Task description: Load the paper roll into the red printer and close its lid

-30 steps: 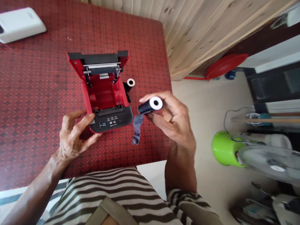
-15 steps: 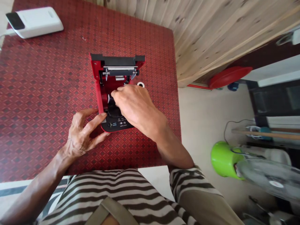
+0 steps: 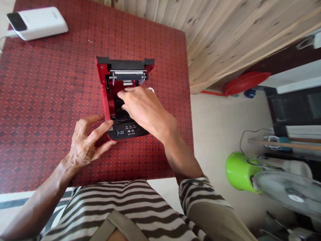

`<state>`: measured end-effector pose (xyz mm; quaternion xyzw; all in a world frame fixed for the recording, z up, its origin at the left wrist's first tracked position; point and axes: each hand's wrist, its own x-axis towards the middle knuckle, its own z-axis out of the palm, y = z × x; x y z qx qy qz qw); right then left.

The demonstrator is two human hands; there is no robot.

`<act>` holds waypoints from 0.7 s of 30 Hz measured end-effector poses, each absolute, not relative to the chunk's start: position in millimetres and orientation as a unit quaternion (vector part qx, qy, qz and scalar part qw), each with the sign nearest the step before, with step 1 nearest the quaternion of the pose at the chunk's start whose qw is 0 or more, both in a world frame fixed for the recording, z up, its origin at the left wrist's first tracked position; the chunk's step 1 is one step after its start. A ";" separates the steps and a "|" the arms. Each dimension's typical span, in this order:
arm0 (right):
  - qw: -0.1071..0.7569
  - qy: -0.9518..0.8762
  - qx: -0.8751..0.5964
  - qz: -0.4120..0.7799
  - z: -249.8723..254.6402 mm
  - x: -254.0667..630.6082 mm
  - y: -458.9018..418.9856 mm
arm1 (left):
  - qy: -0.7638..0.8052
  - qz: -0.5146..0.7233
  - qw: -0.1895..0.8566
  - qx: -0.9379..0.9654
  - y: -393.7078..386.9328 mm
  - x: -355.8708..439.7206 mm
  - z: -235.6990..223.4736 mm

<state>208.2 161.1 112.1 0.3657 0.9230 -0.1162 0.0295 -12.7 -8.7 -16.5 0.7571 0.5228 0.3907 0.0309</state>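
A small red and black printer [image 3: 106,103] stands on the table with its lid raised. A dark roller [image 3: 128,77] runs across the lid's inside. The front panel [image 3: 129,131] carries small buttons and white print. My left hand [image 3: 86,142] grips the front left corner of the printer, one finger on the top edge and others against the side. My right hand [image 3: 145,108] reaches into the compartment from the right, fingers bent inward over a black part [image 3: 120,115]. Its fingertips are partly hidden, so what they hold cannot be made out.
A white ring-shaped end of something [image 3: 151,89] shows just behind my right hand. A white power bank [image 3: 41,23] with a cable lies at the table's far left. Wooden planks [image 3: 225,30] border the red patterned table [image 3: 50,87]. A green bucket [image 3: 237,170] and fan [image 3: 291,195] are at right.
My right hand has shifted slightly up and left inside the compartment. The black cylinder with a pale rim by its fingers no longer shows. My left hand stays on the corner.
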 end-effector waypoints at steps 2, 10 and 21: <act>0.012 0.923 0.359 -0.141 116.8 223.1 154.8 | 0.524 0.384 0.025 0.760 -9.1 -14.0 -14.5; -0.231 0.897 0.354 -0.128 83.0 278.8 107.3 | 0.527 0.364 0.014 0.768 -10.4 -17.7 -10.9; -0.242 0.888 0.368 -0.135 78.6 284.7 96.0 | 0.528 0.342 0.001 0.778 -10.0 -21.8 -7.7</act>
